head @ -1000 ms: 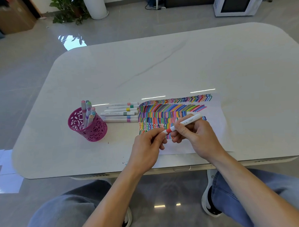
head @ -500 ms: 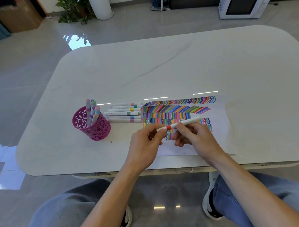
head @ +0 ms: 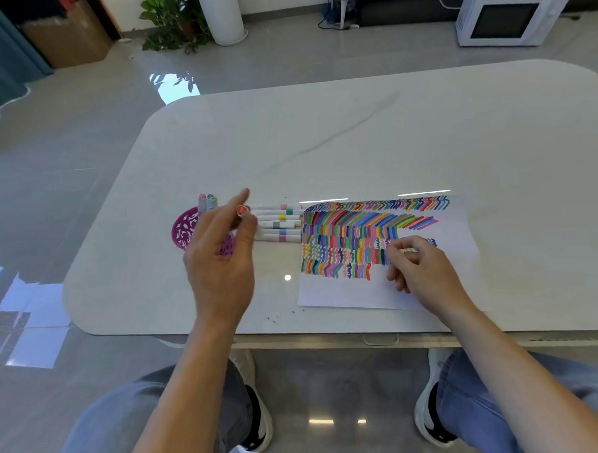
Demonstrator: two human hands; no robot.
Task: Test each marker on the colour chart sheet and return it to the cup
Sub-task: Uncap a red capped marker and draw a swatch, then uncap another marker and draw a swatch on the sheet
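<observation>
My left hand [head: 220, 260] is raised in front of the pink openwork cup [head: 183, 231], shut on a marker whose red end [head: 242, 210] shows at my fingertips; the barrel is hidden behind my fingers. Two capped markers [head: 207, 201] stand in the cup. Several white markers [head: 278, 223] lie in a row between the cup and the colour chart sheet [head: 345, 292], which is covered in coloured strokes. My right hand [head: 419, 269] rests on the sheet's lower right part with its fingers loosely bent and nothing visible in it.
The white table [head: 355, 138] stretches far beyond the sheet, its near edge just below my wrists. Small ink specks mark the table beside the sheet's lower left corner. A microwave [head: 507, 15] and a potted plant [head: 172, 19] stand on the floor beyond.
My right hand let go of the red marker and dropped onto the sheet. My left hand carried the marker left to the cup.
</observation>
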